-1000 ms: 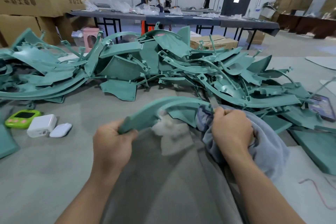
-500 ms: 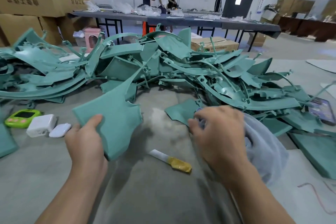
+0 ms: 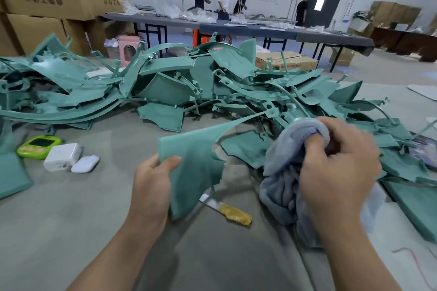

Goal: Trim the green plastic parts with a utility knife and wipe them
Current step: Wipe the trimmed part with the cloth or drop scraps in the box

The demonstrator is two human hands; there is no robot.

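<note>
The left hand is gripping the green part while the right hand is clutching the cloth beside it, needing firm outward strokes.

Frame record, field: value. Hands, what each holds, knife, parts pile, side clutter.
left: left hand grips flat green plastic part by its lower left edge
right: right hand bunches grey-blue fleece cloth
knife: yellow-handled utility knife lies on grey work surface, in neither hand, blade end under the held part
pile: heap of green plastic parts behind both hands
clutter: green digital timer, white rectangular block, white oval case, far left
</note>
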